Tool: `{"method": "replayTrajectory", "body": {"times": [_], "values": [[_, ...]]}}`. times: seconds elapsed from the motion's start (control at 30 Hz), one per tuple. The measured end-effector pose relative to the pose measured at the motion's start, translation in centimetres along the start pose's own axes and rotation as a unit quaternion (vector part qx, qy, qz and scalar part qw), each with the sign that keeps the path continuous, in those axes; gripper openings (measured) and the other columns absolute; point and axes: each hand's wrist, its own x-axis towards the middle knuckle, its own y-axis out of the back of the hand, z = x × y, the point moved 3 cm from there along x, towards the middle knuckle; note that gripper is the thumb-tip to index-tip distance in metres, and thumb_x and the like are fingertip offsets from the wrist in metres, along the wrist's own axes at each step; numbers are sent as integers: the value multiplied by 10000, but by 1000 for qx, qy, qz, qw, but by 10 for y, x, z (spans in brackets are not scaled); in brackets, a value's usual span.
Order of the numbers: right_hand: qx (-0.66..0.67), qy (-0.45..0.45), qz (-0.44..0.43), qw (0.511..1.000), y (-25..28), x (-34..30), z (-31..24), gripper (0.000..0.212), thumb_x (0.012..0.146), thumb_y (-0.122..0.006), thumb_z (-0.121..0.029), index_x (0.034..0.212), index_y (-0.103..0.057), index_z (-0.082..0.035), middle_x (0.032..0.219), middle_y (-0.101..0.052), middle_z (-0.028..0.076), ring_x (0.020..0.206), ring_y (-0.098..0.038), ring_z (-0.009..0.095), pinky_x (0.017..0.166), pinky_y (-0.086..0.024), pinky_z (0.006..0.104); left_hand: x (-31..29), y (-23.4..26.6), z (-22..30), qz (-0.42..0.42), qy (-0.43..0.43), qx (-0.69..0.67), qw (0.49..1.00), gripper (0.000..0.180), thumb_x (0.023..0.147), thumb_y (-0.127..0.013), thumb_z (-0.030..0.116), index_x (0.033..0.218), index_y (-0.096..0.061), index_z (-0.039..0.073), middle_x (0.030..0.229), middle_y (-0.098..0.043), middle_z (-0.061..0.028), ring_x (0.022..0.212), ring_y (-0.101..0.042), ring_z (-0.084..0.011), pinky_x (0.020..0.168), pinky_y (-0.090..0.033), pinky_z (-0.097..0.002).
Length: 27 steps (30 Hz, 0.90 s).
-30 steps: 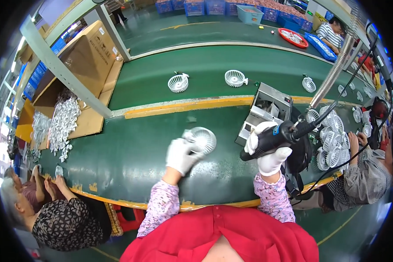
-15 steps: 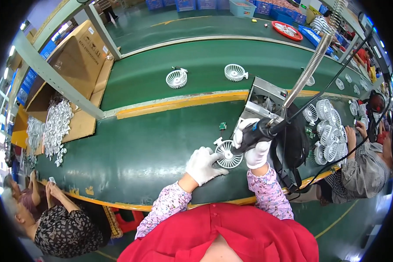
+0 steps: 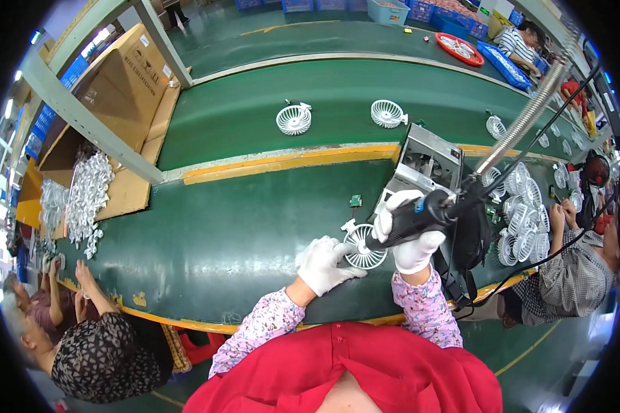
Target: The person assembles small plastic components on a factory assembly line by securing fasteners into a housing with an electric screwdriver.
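On my left, a brown cardboard box (image 3: pixel 134 72) is standing open, and a heap of clear and white parts (image 3: pixel 89 196) is spilling from its mouth. Across the belt, a red tray (image 3: pixel 477 62) is holding white pieces, and a blue tray (image 3: pixel 515 82) beside it is carrying more, too small to tell. Farther back, a pale blue bin (image 3: pixel 387 15) and blue crates (image 3: pixel 420 12) are standing in a row, pinkish pieces showing in some of them. Just beyond my right hand, an open silver metal box (image 3: pixel 430 142) is sitting on the worktop (image 3: pixel 207 241); I'm not making out what is inside.

The white fan housing (image 3: pixel 365 256) is lying flat on the worktop in front of me, between my hands. It is showing a round frame, thin ribs radiating from a solid hub, and a small white tab jutting from its far left edge. A small green circuit board (image 3: pixel 355 200) is lying just beyond that tab.

My gloved left grip (image 3: pixel 324 265) is closing on the housing's left side, thumb along the near edge, fingers over the ribs. My gloved right grip (image 3: pixel 406 237) is wrapping round a black power screwdriver (image 3: pixel 427 212), whose nose is pointing over the housing's right part; whether it is touching, I cannot tell.
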Motion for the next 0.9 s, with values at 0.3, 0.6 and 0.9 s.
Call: {"method": "replayTrajectory", "body": {"times": [0.3,0.6,0.9], "values": [[101,-14,-55,993,-27,-14,-4,778,637,-642,-658,936,-510,48,662,-537,102,557,-523,174,488,-417,276,-7,-2,-10,40,-48,-5,998,244,603,-746,242,796,-651,127,646,-486,-40,639,-479,-234,597,-370,-356],[120,-82,-43,988,-26,-13,-4,794,563,-740,-602,954,-513,52,671,-548,88,556,-523,139,480,-422,231,-5,6,12,10,-135,138,981,167,621,-707,195,700,-597,96,656,-523,-35,661,-511,-237,587,-387,-359],[104,-36,-32,993,-19,-10,-9,735,569,-779,-511,964,-523,53,690,-554,96,556,-548,161,464,-449,252,-2,11,-8,121,-127,-60,983,106,636,-719,136,680,-636,87,532,-543,-80,449,-511,-266,419,-356,-382]]}}
